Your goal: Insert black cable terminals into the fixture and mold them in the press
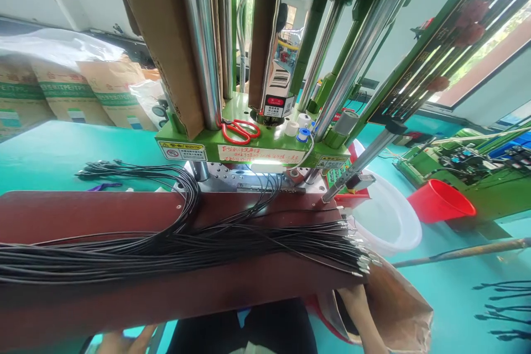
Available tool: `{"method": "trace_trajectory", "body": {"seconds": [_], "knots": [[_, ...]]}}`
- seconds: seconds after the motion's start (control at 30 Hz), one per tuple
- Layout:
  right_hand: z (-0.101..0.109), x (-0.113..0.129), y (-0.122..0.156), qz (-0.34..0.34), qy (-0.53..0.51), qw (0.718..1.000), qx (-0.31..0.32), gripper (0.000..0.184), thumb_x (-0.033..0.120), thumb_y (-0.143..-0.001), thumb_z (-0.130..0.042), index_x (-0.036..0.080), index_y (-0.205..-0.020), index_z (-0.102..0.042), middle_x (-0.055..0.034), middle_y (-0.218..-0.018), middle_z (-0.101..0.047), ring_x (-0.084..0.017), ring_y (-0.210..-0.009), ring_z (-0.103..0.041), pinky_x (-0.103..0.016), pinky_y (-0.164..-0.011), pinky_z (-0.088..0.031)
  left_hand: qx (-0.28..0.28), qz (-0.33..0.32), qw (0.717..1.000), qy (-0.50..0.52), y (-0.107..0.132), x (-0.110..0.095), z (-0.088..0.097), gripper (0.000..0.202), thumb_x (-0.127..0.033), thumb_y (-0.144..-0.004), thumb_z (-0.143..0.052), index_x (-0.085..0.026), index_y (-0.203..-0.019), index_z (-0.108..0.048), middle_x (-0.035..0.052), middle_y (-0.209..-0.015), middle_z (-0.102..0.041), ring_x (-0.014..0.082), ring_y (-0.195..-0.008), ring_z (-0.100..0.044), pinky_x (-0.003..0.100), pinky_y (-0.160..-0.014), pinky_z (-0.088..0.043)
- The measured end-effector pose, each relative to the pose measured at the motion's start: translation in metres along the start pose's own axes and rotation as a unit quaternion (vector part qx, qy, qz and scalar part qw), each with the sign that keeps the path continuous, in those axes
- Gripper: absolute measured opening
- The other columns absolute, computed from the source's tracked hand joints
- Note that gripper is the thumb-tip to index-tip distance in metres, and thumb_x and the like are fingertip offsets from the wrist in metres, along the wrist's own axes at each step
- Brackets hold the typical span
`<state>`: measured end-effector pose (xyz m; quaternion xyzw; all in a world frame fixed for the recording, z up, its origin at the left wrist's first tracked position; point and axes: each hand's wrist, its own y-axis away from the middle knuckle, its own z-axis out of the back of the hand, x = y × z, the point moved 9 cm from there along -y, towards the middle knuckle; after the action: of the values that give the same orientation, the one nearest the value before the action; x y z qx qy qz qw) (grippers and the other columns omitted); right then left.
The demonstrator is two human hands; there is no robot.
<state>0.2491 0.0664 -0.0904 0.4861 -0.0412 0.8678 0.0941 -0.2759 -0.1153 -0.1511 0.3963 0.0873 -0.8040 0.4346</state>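
Note:
A thick bundle of black cables lies along the brown board, its metal-tipped ends fanned out at the right end. Some cables curve back to the left, and a few reach into the lit gap of the green press. My right hand is at the board's right front corner, beside an open brown paper bag; the board's edge covers its fingers. Low at the left, my left hand is under the front edge of the board, partly cut off by the frame, and its fingertips are hidden.
Red-handled scissors and white tape rolls rest on the press ledge. Right of the board are a large white tub and a red bucket. Printed sacks stand at back left. Steel columns rise from the press.

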Motion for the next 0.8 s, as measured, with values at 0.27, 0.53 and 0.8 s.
{"method": "trace_trajectory", "body": {"seconds": [0.27,0.53,0.8], "knots": [[0.000,0.014,0.004,-0.044,-0.051,0.998,-0.009,0.046,0.040,-0.049,-0.065,0.014,-0.087,-0.066,-0.0157,-0.094,-0.068,-0.036,-0.098,-0.058,-0.046,-0.087,-0.044,-0.061,-0.044,0.997,0.034,0.016,-0.024,0.008,0.066,-0.063,-0.065,-0.045,-0.013,-0.107,-0.053,0.0155,-0.107,-0.057,0.0359,-0.111,-0.046,0.047,-0.096,-0.034],[-0.004,0.014,0.008,-0.054,-0.047,0.997,0.010,0.051,0.042,-0.053,-0.062,0.014,-0.095,-0.065,-0.0132,-0.087,-0.069,-0.034,-0.100,-0.057,-0.046,-0.090,-0.041,-0.065,-0.032,0.997,0.032,0.019,-0.026,0.011,0.068,-0.063,-0.062,-0.049,-0.015,-0.109,-0.053,0.0109,-0.101,-0.061,0.0312,-0.101,-0.054,0.043,-0.089,-0.041],[-0.007,-0.005,0.006,-0.041,-0.032,0.993,0.111,0.054,0.040,-0.060,-0.066,0.014,-0.106,-0.060,-0.0120,-0.103,-0.065,-0.031,-0.108,-0.052,-0.046,-0.094,-0.039,0.050,-0.033,0.995,-0.079,0.009,-0.017,0.022,0.055,-0.062,-0.058,-0.051,-0.021,-0.095,-0.060,0.0096,-0.080,-0.064,0.0389,-0.081,-0.060,0.051,-0.067,-0.046]]}}
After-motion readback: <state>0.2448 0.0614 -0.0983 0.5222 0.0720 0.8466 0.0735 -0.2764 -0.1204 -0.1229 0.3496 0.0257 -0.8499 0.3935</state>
